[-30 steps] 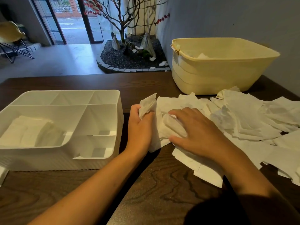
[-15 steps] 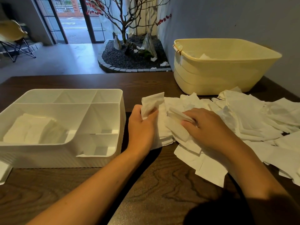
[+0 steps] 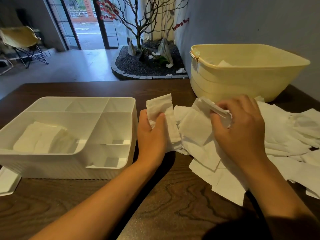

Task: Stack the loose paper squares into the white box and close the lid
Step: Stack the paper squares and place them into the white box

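A dark wood table [image 3: 164, 205] is filling the near half of the room. A pale yellow tub [image 3: 242, 84] is sitting at its far right corner against the grey wall, with a scrap of white paper showing inside. Behind the table a bare tree [image 3: 138, 28] is standing in a gravel bed, and a folding chair [image 3: 22, 42] is standing far left by the glass doors.

The white box [image 3: 69, 168] is lying open on the left of the table, divided into compartments. A stack [image 3: 43, 137] of paper squares is lying in its biggest compartment, at the left; the other compartments are showing only their bottoms. A white piece that may be the lid [image 3: 7, 182] is poking in at the left edge, just beside the box.

The loose squares [image 3: 285, 135] are spreading in an overlapping heap across the right of the table, from just beside the box to the right edge and up to the tub.

The left hand [image 3: 152, 134] is gripping a small bundle [image 3: 161, 110] of squares upright, thumb on one side and fingers curled round the other, between the box and the heap. The right hand [image 3: 242, 129] is hovering over the heap with its fingers curled, pinching a crumpled sheet [image 3: 209, 105] lifted off the pile.
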Tool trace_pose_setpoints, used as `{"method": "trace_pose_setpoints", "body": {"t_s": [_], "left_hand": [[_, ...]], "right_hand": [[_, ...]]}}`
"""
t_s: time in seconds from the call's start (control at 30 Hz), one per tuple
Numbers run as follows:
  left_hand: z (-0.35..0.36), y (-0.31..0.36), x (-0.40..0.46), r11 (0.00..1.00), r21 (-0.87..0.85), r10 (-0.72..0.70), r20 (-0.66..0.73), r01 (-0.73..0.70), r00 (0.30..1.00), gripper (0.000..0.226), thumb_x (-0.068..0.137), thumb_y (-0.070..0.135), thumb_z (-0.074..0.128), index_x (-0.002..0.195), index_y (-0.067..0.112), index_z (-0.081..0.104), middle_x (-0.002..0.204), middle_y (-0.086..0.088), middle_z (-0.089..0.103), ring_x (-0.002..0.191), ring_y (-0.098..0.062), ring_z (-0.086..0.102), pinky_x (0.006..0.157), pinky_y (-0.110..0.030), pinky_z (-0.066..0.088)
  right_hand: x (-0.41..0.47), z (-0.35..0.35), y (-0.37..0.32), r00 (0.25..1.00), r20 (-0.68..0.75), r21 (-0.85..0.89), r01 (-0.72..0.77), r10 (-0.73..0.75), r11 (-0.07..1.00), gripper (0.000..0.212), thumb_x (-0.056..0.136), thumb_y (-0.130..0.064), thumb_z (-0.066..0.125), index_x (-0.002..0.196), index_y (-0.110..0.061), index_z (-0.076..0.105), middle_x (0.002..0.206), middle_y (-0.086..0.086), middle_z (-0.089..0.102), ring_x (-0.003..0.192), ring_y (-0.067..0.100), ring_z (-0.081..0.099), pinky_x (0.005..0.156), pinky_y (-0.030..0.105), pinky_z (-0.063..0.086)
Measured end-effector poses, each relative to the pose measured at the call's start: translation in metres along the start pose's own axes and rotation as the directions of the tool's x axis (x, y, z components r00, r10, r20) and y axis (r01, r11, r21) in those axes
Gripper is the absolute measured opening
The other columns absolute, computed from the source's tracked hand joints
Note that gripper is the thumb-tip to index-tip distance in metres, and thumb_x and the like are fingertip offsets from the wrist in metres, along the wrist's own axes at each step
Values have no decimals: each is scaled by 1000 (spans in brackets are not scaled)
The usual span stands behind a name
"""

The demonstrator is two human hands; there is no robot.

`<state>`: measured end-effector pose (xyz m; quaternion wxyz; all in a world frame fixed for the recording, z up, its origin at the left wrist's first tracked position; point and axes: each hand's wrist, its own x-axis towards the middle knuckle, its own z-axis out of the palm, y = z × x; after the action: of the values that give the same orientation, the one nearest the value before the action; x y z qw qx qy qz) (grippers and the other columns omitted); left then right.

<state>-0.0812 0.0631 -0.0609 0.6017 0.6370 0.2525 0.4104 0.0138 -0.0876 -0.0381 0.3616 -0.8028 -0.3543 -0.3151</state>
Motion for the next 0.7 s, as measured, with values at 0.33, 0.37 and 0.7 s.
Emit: {"method": "trace_pose_setpoints", "body": {"t_s": [0.33,0.37,0.7], "left_hand": [[-4,5,3,999,6,37,-40,-37,999,15,100,18,54,99,32,57,97,11,64,85,4,62,69,-9,50],[-4,4,3,999,17,42,-42,-41,998,13,100,18,54,99,31,57,97,10,64,84,4,61,69,-9,49],[-3,1,3,989,76,131,-32,-128,991,12,100,12,53,110,10,59,93,10,60,81,9,56,68,-6,44]], "right_hand": [[-4,-1,-17,948,288,427,-256,138,867,2,94,-29,65,92,-29,66,83,-12,65,80,9,60,63,30,51],[-3,0,-13,964,243,356,-196,111,914,3,94,-28,66,94,-25,68,92,-11,66,88,9,59,70,29,51],[0,-10,-17,987,69,379,-162,146,911,15,93,-29,68,105,-21,68,92,-13,67,88,2,62,67,12,51]]}}
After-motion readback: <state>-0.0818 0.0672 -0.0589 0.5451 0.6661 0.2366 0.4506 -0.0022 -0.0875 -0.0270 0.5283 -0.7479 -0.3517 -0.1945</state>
